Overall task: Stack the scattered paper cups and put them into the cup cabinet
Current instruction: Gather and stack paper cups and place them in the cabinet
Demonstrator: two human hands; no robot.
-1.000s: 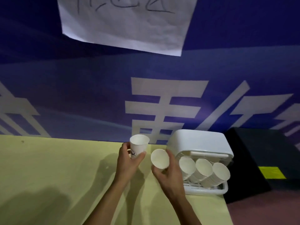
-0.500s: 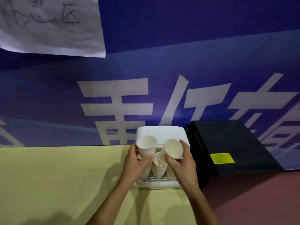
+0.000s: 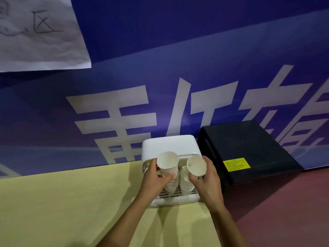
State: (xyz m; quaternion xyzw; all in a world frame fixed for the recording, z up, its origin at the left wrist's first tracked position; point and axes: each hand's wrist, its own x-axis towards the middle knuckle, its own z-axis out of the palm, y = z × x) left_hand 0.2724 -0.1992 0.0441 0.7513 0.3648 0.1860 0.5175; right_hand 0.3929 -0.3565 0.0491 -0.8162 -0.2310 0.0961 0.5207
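A white cup cabinet (image 3: 169, 145) with its lid raised stands at the right end of the yellow table (image 3: 62, 202). My left hand (image 3: 156, 179) grips a white paper cup (image 3: 168, 162) at the top of the cabinet's left stack, its mouth facing me. My right hand (image 3: 206, 177) holds a second paper cup (image 3: 195, 165) over the right side of the cabinet. A stack of cups (image 3: 186, 184) leans between the two hands on the slotted floor of the cabinet.
A black box (image 3: 249, 145) with a yellow label (image 3: 236, 164) sits just right of the cabinet, past the table's edge. A blue banner wall with white characters stands close behind. A white paper sheet (image 3: 35, 32) hangs at the upper left. Reddish floor lies at the right.
Both hands have carried their cups from left of the cabinet to right above its open front. The view has swung right, and the cups now sit lower against the stacks.
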